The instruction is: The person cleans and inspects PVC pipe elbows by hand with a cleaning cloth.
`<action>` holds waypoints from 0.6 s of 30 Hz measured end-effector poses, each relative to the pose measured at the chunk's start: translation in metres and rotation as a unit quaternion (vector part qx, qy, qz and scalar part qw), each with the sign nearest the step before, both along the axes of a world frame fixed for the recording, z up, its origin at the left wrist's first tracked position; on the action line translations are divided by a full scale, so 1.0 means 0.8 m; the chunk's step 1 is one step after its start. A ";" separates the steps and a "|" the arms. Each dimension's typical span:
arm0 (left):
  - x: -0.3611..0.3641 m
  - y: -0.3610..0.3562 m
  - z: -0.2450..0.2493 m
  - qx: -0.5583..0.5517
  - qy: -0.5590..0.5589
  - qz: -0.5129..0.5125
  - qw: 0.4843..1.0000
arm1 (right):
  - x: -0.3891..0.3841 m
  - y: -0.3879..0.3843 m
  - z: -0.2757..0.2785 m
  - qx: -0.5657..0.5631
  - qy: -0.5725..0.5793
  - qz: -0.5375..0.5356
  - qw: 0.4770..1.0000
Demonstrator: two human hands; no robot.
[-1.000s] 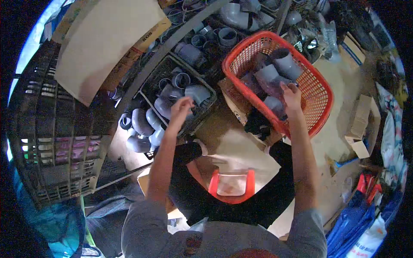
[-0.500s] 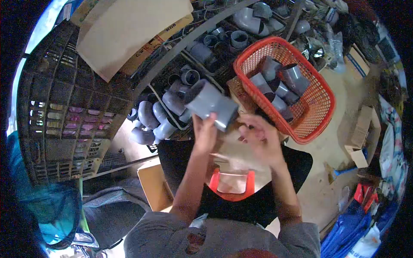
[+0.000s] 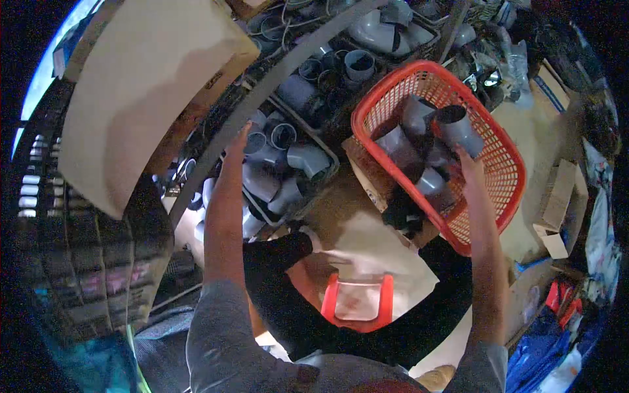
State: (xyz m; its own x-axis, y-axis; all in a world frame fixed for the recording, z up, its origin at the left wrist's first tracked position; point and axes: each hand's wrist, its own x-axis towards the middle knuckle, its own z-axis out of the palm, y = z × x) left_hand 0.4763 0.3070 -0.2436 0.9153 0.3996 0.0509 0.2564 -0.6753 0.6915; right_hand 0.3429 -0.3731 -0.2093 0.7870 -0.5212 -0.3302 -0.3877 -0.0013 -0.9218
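A: What is different from half a second ago?
B: The hands part. The grey fitting that the left hand (image 3: pixel 243 139) held out in front is no longer between them; which piece it is now, I cannot tell. One arm reaches to either side, so the work spans two containers at once.

A: Where is the right hand (image 3: pixel 469 161)?
B: Inside a red plastic basket with lattice walls (image 3: pixel 515 155), its fingers touching the lower end of a grey plastic elbow-shaped pipe fitting (image 3: pixel 464 136). Whether they grip it or merely rest there is not clear.

A: And the left?
B: At the far left side of a black plastic crate (image 3: pixel 324 181) heaped with curved grey plastic fittings (image 3: pixel 306 159). The fingers are too dim to read as open or closed, and no held piece can be made out.

A: What crowds the scene?
B: A long grey metal bar (image 3: pixel 288 69) slants past the crate, close by the left hand, leaving tight room there. A broad tan cardboard sheet (image 3: pixel 151 85) looms beyond it. The basket's high wall means the right arm must reach over the rim.

A: Elsewhere?
B: A red plastic stool (image 3: pixel 386 304) shows between the knees; a small open cardboard box (image 3: pixel 559 196) sits at right, well apart from the basket.
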 end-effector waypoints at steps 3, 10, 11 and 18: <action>0.047 0.020 -0.023 0.172 -0.014 -0.061 0.983 | 0.004 -0.066 -0.104 -0.026 -0.005 -0.056 0.998; -0.016 -0.009 0.001 0.128 -0.009 -0.075 0.989 | -0.003 -0.049 -0.044 0.133 0.028 -0.036 0.990; -0.041 -0.009 0.004 0.194 -0.033 -0.161 0.967 | -0.006 -0.043 -0.037 0.135 0.026 -0.034 0.990; -0.294 -0.181 0.102 -0.372 0.041 -0.164 0.913 | -0.108 0.053 0.123 0.079 -0.124 0.026 0.989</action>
State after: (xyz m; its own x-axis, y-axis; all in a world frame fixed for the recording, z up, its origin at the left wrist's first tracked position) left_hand 0.2410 0.1626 -0.1617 0.9805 0.0002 -0.1965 0.1959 -0.0753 0.9777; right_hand 0.2562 -0.3308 -0.1105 0.8786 -0.4347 -0.1975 -0.1529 0.1358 -0.9789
